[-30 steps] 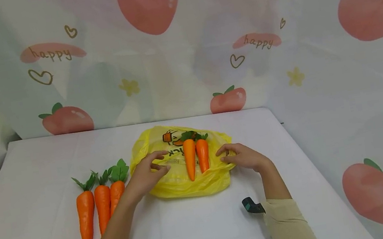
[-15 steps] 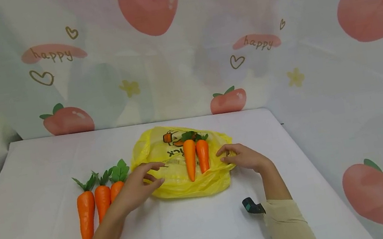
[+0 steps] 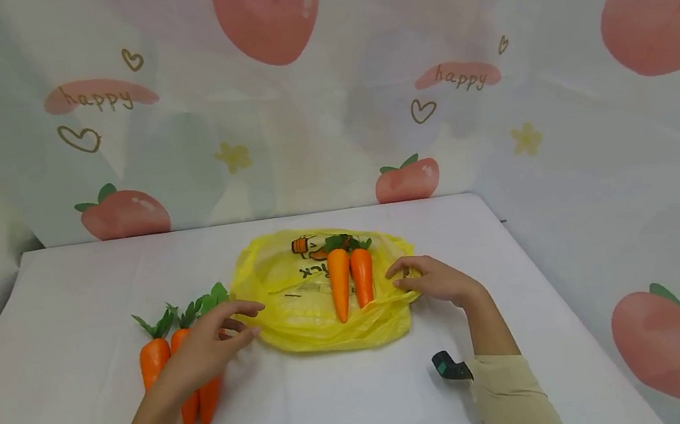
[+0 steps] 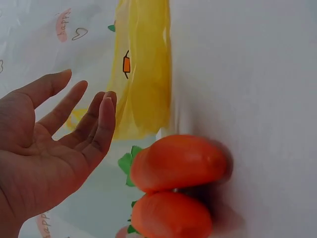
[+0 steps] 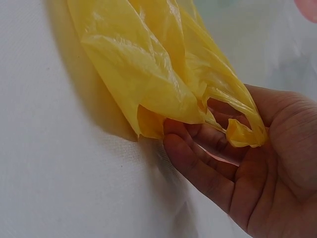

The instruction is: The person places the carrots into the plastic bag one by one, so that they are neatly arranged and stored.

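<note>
As my left hand (image 3: 205, 346) leaves the yellow plastic bag (image 3: 301, 306) and hovers open-fingered over the three carrots (image 3: 200, 401), my right hand (image 3: 432, 280) still pinches the bag's handle; two carrots (image 3: 350, 280) lie on it.

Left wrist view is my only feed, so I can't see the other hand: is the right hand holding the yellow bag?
Observer: Yes. The right hand grips the yellow bag at its right edge, with its fingers curled under a handle loop.
Operator: Anything on the bag?
Observer: Two carrots lie side by side on top of it, tips toward the person.
Operator: I see two carrots by my hand. Are there more?
Observer: Three carrots lie there, left of the bag. The left hand is over them, holding nothing.
</note>
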